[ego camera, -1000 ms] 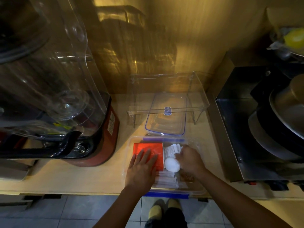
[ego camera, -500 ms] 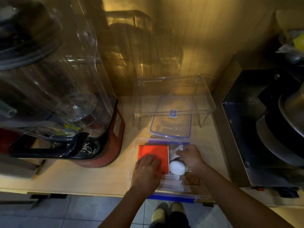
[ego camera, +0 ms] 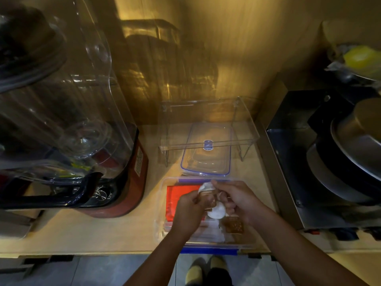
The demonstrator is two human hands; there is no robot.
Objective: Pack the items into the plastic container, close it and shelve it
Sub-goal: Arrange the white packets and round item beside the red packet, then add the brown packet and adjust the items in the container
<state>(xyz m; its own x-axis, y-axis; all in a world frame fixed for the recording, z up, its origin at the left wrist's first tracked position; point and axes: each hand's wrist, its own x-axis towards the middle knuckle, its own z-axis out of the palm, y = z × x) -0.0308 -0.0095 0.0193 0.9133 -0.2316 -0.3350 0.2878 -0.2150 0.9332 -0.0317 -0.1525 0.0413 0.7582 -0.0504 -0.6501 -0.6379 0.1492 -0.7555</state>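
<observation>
A clear plastic container point(ego camera: 162, 205) with blue clips sits open at the counter's front edge. Inside it lie a red packet point(ego camera: 177, 193), white sachets and a brown sauce packet point(ego camera: 233, 225). Both hands hover over its middle. My left hand point(ego camera: 190, 211) pinches a small brown packet point(ego camera: 207, 198). My right hand point(ego camera: 237, 200) grips a white crumpled wrapper point(ego camera: 206, 186), and a white round lid point(ego camera: 216, 210) shows under it. The container's clear lid point(ego camera: 206, 159) with a blue rim lies flat behind, partly under a clear acrylic shelf riser point(ego camera: 208, 141).
A large blender with a red base point(ego camera: 123, 182) stands on the counter at the left, close to the container. A steel appliance with stacked pans point(ego camera: 340, 162) fills the right. The counter's front edge point(ego camera: 82, 252) runs just below the container, with my feet under it.
My left hand has lifted off the red packet and now pinches a small brown packet. My right hand has risen slightly and holds a white wrapper beside it.
</observation>
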